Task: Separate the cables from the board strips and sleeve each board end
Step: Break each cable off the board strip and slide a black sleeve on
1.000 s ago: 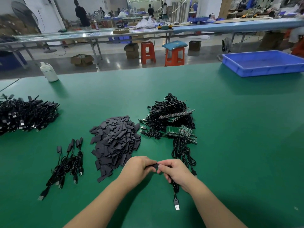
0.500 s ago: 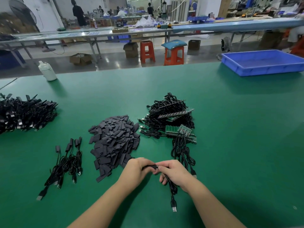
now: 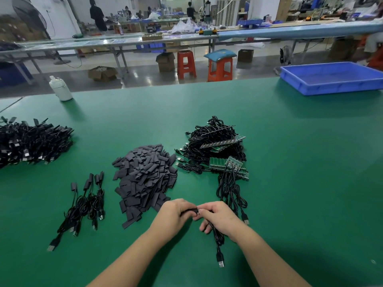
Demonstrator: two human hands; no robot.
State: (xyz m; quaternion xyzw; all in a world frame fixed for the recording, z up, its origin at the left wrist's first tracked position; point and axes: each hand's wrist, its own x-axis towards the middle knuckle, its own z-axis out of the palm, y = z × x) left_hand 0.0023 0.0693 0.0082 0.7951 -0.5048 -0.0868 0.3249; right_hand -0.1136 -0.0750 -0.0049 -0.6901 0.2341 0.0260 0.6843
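I see two bare forearms coming in from the bottom edge, no sleeves reaching anywhere in view. No gloves, no watch, no rings or bands that I can make out on the left hand (image 3: 174,214) or the right hand (image 3: 219,219). Nails look short and plain where they show. Nothing else of the person is in view.

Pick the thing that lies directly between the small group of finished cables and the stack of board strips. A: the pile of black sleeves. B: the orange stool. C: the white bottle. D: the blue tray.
A: the pile of black sleeves sits on the green table between the finished cables on its left and the board strips on its right.
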